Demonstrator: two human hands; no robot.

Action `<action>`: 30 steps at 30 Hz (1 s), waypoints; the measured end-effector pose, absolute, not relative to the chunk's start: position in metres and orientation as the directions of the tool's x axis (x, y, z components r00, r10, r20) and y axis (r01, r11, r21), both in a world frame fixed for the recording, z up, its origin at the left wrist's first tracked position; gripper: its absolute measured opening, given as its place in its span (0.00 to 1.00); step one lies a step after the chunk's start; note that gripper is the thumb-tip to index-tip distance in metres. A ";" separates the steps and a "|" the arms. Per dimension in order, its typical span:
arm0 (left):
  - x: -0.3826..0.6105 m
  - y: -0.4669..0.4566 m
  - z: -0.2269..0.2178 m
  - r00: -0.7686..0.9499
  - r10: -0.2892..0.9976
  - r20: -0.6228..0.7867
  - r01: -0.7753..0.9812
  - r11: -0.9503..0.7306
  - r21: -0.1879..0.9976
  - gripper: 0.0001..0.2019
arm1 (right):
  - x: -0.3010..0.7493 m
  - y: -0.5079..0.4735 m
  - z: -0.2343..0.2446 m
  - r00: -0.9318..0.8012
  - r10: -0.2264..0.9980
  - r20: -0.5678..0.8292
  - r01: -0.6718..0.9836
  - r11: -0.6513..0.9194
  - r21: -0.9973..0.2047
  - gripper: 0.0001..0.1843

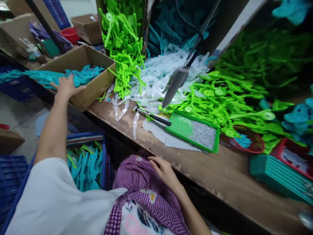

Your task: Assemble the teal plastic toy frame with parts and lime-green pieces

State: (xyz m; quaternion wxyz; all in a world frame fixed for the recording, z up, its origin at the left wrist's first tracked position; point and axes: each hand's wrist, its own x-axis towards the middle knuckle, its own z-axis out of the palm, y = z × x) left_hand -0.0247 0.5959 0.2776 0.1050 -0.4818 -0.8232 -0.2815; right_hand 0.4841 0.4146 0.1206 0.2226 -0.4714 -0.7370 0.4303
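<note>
My left hand [65, 86] reaches out to the cardboard box [97, 85] at the left end of the bench. Its fingers lie flat and spread on the teal plastic parts [80, 74] inside. My right hand [163, 170] rests on the purple checked apron [141, 186] at my lap, below the bench edge, fingers curled loosely on the cloth with nothing else in them. A green tray [181, 126] holding small silvery screws lies on the wooden bench [227, 176] ahead of me. A grey powered screwdriver [175, 83] hangs over it on a cable.
Heaps of bright green parts [220, 98] and clear plastic pieces [158, 73] cover the back of the bench. A black-handled tool [153, 117] lies beside the tray. A red basket [246, 140] and teal crate [276, 178] sit at right. A blue crate [85, 163] of teal parts stands below left.
</note>
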 end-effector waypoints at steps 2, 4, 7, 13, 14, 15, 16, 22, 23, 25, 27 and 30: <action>-0.029 0.606 0.285 -0.478 0.806 0.350 0.876 0.406 0.262 0.33 | 0.483 0.418 0.117 -0.464 0.882 -0.080 0.508 0.191 -0.840 0.17; -0.024 0.607 0.291 -0.463 0.817 0.345 0.886 0.430 0.171 0.31 | 0.488 0.417 0.113 -0.444 0.891 -0.093 0.509 0.166 -0.844 0.17; -0.015 0.598 0.296 -0.486 0.774 0.405 0.864 0.496 0.087 0.34 | 0.497 0.415 0.111 -0.409 0.908 -0.092 0.503 0.140 -0.853 0.17; 0.015 0.566 0.254 -0.517 0.628 0.581 0.856 0.374 0.357 0.19 | 0.484 0.427 0.140 -0.471 0.879 -0.077 0.485 0.186 -0.854 0.15; 0.025 0.561 0.241 -0.532 0.596 0.602 0.845 0.330 0.420 0.17 | 0.475 0.433 0.151 -0.503 0.862 -0.068 0.472 0.208 -0.857 0.15; 0.037 0.556 0.228 -0.549 0.558 0.621 0.831 0.288 0.476 0.15 | 0.465 0.441 0.163 -0.536 0.843 -0.050 0.449 0.234 -0.862 0.15; 0.052 0.551 0.214 -0.560 0.527 0.639 0.820 0.244 0.517 0.14 | 0.453 0.449 0.175 -0.562 0.827 -0.021 0.416 0.260 -0.871 0.14; 0.163 0.507 0.133 -0.595 0.467 0.654 0.770 0.099 0.630 0.18 | 0.383 0.498 0.206 -0.466 0.860 0.206 0.132 0.298 -0.945 0.16; 0.180 0.495 0.119 -0.591 0.481 0.647 0.762 0.071 0.644 0.19 | 0.378 0.499 0.201 -0.453 0.869 0.198 0.116 0.278 -0.954 0.19; 0.209 0.465 0.092 -0.529 0.545 0.650 0.775 -0.002 0.633 0.19 | 0.374 0.495 0.187 -0.457 0.869 0.188 0.106 0.263 -0.959 0.29; 0.228 0.431 0.069 -0.430 0.600 0.675 0.799 -0.096 0.594 0.17 | 0.376 0.484 0.174 -0.485 0.853 0.190 0.126 0.283 -0.951 0.35; 0.237 0.384 0.052 -0.235 0.726 0.647 0.787 -0.248 0.565 0.15 | 0.385 0.466 0.164 -0.501 0.852 0.153 0.213 0.292 -0.932 0.25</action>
